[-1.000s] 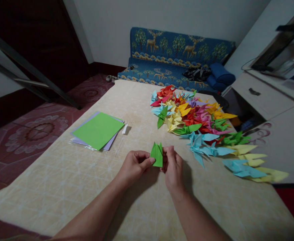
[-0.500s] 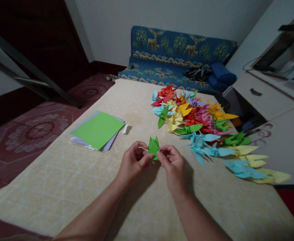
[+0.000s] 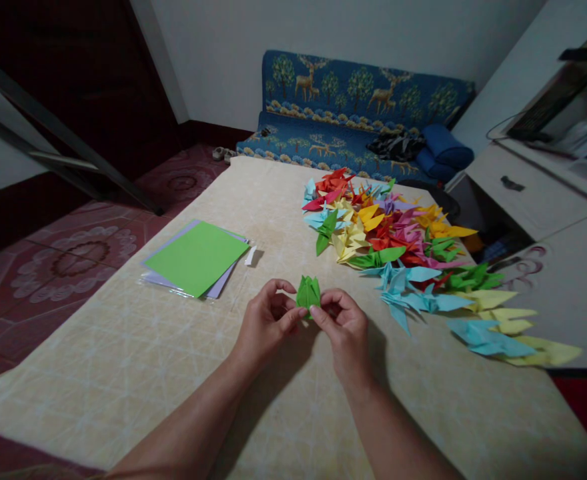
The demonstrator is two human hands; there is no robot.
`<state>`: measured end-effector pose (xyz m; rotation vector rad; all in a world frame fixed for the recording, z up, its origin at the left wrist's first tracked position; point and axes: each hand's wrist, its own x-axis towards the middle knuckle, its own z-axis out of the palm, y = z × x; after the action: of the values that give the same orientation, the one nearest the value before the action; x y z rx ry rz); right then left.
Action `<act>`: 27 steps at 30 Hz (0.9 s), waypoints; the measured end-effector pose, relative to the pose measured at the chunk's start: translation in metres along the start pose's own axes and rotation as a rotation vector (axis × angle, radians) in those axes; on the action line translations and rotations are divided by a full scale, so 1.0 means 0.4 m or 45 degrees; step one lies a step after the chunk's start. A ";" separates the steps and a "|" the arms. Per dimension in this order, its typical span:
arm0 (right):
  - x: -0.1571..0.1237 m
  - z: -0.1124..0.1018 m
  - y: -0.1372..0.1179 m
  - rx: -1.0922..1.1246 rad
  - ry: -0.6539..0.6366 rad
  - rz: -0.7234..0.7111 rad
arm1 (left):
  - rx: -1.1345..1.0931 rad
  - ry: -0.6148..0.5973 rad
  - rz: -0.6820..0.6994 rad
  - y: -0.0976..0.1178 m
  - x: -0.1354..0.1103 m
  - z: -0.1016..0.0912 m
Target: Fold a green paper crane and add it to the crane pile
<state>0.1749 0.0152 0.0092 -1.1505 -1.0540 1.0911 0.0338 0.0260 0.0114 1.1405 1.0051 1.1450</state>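
A small folded green paper piece (image 3: 307,292) is held up just above the beige table (image 3: 123,360), near its middle. My left hand (image 3: 266,327) pinches its left side with thumb and fingers. My right hand (image 3: 341,330) pinches its right side the same way. Both hands are closed on the paper, and the lower part of the fold is hidden behind my fingertips.
A stack of square paper sheets with a green sheet on top (image 3: 196,258) lies to the left. Several folded paper cranes in many colours (image 3: 398,250) spread across the right side of the table. A blue patterned sofa (image 3: 353,113) stands beyond; white cabinets (image 3: 538,200) stand at right.
The green paper has been turned and squeezed from a flat, taller shape into a smaller, more compact fold. Both hands have shifted slightly upward and closer together around it.
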 end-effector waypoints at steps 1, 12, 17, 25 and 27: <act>0.000 0.000 0.000 -0.017 -0.013 0.004 | 0.015 0.008 0.007 0.000 0.000 0.000; 0.005 -0.004 0.006 -0.134 0.010 0.035 | 0.098 0.109 0.091 0.014 0.006 -0.002; 0.003 -0.005 0.004 -0.123 0.026 0.037 | 0.138 0.077 0.225 0.014 0.007 -0.004; 0.001 -0.003 0.000 -0.109 0.027 0.057 | 0.154 0.084 0.135 0.013 0.003 0.002; 0.002 -0.002 -0.002 -0.119 0.023 0.044 | 0.203 0.102 0.090 0.010 0.002 0.002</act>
<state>0.1758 0.0158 0.0099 -1.2550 -1.0838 1.0656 0.0341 0.0269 0.0153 1.2732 1.1414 1.1909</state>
